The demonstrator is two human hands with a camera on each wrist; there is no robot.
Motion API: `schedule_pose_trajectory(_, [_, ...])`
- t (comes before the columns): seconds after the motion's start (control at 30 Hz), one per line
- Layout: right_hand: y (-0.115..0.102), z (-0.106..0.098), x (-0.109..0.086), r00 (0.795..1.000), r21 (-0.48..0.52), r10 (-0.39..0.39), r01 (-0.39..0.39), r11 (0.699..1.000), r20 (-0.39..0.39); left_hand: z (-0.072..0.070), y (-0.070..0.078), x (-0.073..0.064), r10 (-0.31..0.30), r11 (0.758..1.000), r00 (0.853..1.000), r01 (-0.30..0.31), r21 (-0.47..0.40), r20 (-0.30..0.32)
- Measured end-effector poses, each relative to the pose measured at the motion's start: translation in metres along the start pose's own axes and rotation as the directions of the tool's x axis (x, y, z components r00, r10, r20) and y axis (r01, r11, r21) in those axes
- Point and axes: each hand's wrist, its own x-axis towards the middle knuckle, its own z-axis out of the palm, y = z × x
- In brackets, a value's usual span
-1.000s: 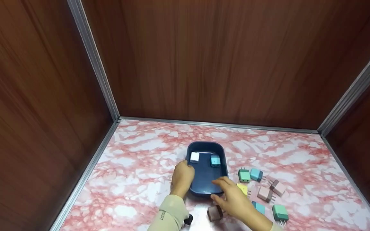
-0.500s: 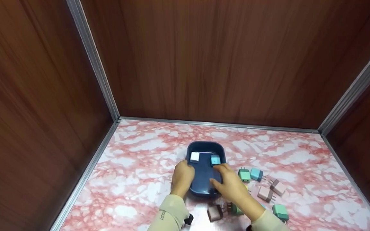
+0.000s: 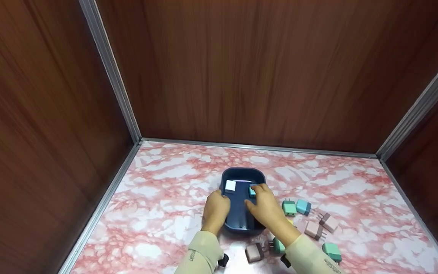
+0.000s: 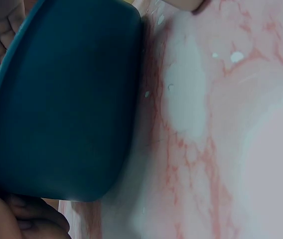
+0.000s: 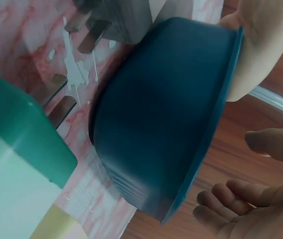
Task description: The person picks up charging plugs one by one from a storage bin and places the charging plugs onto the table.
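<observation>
My left hand (image 3: 216, 209) grips the left rim of a dark blue plastic bin (image 3: 243, 174), with its fingers (image 4: 37, 219) curled under the rim in the left wrist view. Inside the bin lie a white charger plug (image 3: 230, 185) at the back left and a cyan charger plug (image 3: 252, 191) at the back right. Over the bin's right side reaches my right hand (image 3: 267, 207), its fingertips overlapping the cyan plug in the head view. Thumb and fingers (image 5: 231, 196) are spread apart with nothing between them in the right wrist view.
Right of the bin lie several charger plugs: green (image 3: 289, 208), blue (image 3: 303, 206), pink (image 3: 314, 230) and another green (image 3: 332, 252). A pinkish-brown plug (image 3: 254, 252) sits in front of the bin. The right sleeve (image 3: 310, 255) partly covers a green plug (image 3: 278, 245). Brown panels (image 3: 257, 76) enclose the table.
My right hand has moved away from me, from the bin's front right to over the cyan plug. A green plug in front has come into sight. The left hand stays put.
</observation>
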Motion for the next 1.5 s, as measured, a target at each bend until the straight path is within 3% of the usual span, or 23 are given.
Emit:
schedule_pose_trajectory(0.47, [0.000, 0.018, 0.023, 0.999, -0.050, 0.039, -0.039, 0.998, 0.003, 0.001, 0.000, 0.001, -0.008, 1.000, 1.000, 0.008, -0.014, 0.006])
schedule_pose_trajectory(0.83, [0.004, 0.026, 0.033, 0.994, -0.087, 0.111, -0.110, 0.990, 0.005, 0.001, -0.001, 0.001, -0.021, 1.000, 1.000, 0.021, -0.005, 0.014])
schedule_pose_trajectory(1.27, [0.002, 0.039, 0.038, 0.989, -0.175, 0.144, -0.145, 0.974, -0.016, 0.001, -0.001, -0.001, -0.001, 1.000, 1.000, 0.001, -0.005, -0.013])
schedule_pose_trajectory(1.5, [0.000, 0.044, 0.042, 0.984, -0.225, 0.177, -0.170, 0.959, 0.011, -0.001, -0.001, 0.000, 0.006, 1.000, 1.000, -0.006, 0.000, -0.010])
